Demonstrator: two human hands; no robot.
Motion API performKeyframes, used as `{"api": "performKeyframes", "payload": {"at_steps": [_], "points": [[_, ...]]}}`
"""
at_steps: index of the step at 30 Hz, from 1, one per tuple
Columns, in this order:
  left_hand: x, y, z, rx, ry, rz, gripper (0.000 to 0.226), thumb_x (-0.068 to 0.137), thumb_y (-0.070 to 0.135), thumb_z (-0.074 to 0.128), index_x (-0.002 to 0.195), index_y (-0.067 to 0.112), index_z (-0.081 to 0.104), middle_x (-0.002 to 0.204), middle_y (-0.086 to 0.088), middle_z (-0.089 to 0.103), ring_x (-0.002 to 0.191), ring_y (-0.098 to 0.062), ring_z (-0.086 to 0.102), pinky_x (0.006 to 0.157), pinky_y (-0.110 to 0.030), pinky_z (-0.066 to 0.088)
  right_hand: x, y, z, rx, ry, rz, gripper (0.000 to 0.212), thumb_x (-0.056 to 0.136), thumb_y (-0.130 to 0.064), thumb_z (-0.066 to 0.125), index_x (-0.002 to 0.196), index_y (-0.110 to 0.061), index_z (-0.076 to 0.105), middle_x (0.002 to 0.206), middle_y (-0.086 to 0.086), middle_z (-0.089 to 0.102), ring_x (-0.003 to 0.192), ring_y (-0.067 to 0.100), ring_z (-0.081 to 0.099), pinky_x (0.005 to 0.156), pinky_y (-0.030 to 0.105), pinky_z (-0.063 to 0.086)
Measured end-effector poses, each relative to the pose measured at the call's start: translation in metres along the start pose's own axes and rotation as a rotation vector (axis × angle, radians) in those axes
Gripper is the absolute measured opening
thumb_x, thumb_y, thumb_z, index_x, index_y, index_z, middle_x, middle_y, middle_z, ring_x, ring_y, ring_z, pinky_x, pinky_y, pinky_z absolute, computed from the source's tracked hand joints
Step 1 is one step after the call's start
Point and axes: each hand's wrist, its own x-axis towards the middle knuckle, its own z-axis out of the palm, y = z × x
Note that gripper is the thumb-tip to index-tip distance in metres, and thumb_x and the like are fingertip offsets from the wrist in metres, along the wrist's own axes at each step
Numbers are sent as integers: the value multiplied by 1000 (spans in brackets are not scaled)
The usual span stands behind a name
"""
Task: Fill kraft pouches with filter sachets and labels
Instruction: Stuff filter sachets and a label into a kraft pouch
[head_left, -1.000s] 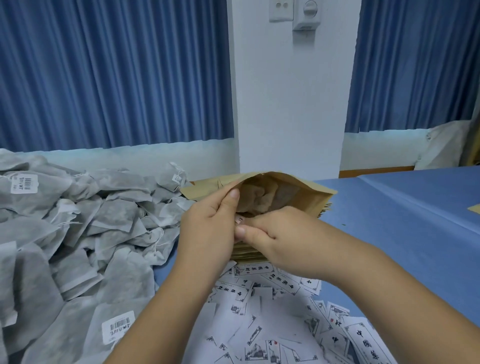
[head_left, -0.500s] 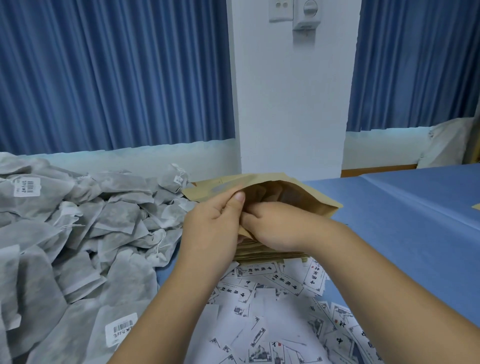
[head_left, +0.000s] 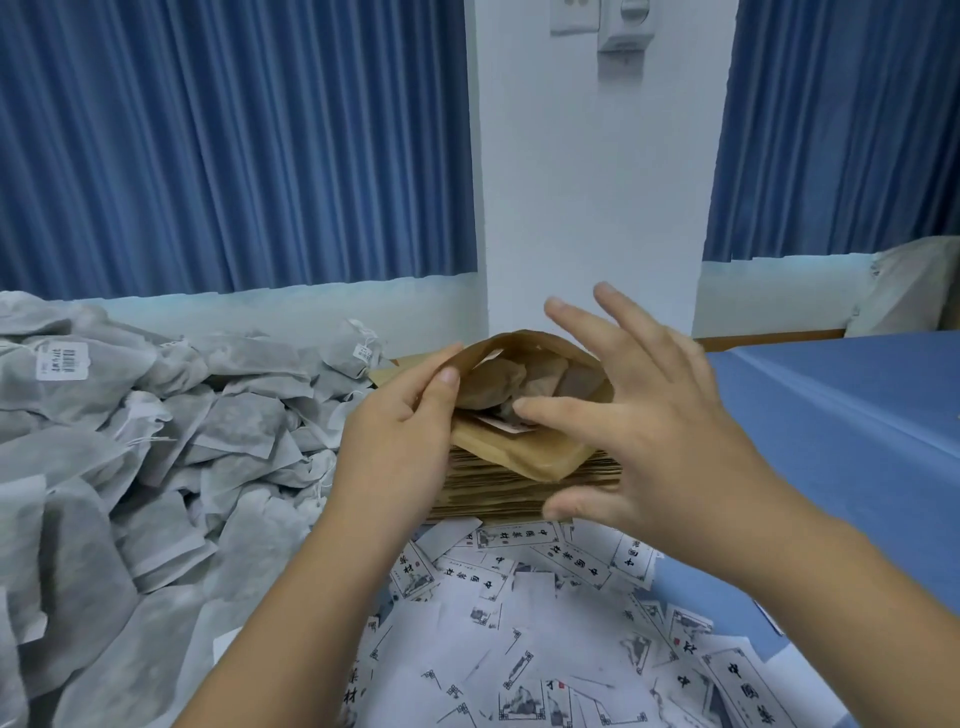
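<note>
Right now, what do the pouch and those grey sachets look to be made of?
The pouch looks like matte brown kraft paper: stiff creases, mouth standing open. The sachets seem thin non-woven filter fabric, perhaps paper: grey, soft, wrinkled.

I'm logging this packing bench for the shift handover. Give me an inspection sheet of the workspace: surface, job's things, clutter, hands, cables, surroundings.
Surface: blue tablecloth, covered at the left and near side.
Job's things: open kraft pouch with sachets visible inside, lying on a stack of flat pouches; heap of grey filter sachets at left; loose printed labels in front.
Clutter: pale bundle at the far right.
Hands: left hand pinches the pouch's mouth edge; right hand open, fingers spread, at the mouth.
Cables: nothing seen.
Surroundings: blue curtains; white pillar with a wall switch.
</note>
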Motion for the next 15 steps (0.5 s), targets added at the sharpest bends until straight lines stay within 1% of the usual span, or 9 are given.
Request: {"api": "performKeyframes", "payload": {"at_steps": [1,3,4,5,7,9,10,12,15], "points": [[0,-1,-1,24,-15,3,29,99,27,46,111,41,68,97,16,72,95,-7,65,88,-42,54,-1,2,4,1,-39,25,61,53,-52,82,109,-35,67,151,4,31,141,30,21,103,47,23],[1,0,-6,91,-75,-6,32,98,27,46,101,48,70,73,15,68,69,-7,62,68,-29,58,-2,5,10,31,-16,66,36,60,-36,85,93,-29,73,140,4,48,127,32,45,93,47,35],[2,3,-10,130,-115,-21,34,98,26,47,95,51,70,65,17,64,63,-6,59,57,-19,53,-2,7,12,43,31,77,21,64,-29,84,83,-26,74,129,4,58,114,31,55,86,44,39],[3,4,-14,192,-148,-36,34,98,26,48,92,53,69,68,22,64,66,-2,60,54,-12,48,-2,9,14,50,78,84,12,67,-23,83,75,-22,74,117,3,65,101,30,62,80,42,42],[7,4,-22,517,-213,1,30,96,28,48,101,52,65,101,27,65,100,-2,58,79,-14,45,-2,12,18,52,135,78,4,71,-17,79,71,-18,75,95,-1,71,79,27,66,71,38,47],[7,5,-27,977,-223,112,32,93,35,44,117,50,60,132,21,52,124,-12,44,101,-35,39,-2,14,20,28,163,69,4,74,-18,76,70,-17,76,84,-4,72,68,25,64,65,36,50],[5,8,-27,1086,-202,198,37,89,39,42,123,48,56,138,20,47,128,-12,39,103,-39,35,-2,14,20,17,169,71,5,74,-17,77,70,-17,75,81,-4,72,65,24,64,62,36,51],[-1,16,-20,1042,-226,351,47,82,50,43,128,44,51,138,22,46,129,-5,36,99,-37,30,-2,13,20,12,178,79,5,74,-16,78,70,-17,75,78,-4,71,62,24,63,59,35,51],[-6,10,-3,1036,-325,436,51,78,59,56,126,44,49,130,25,50,124,-5,41,92,-33,26,-3,13,21,6,171,76,9,78,-20,70,71,-18,75,75,-4,70,61,25,63,58,34,51]]}}
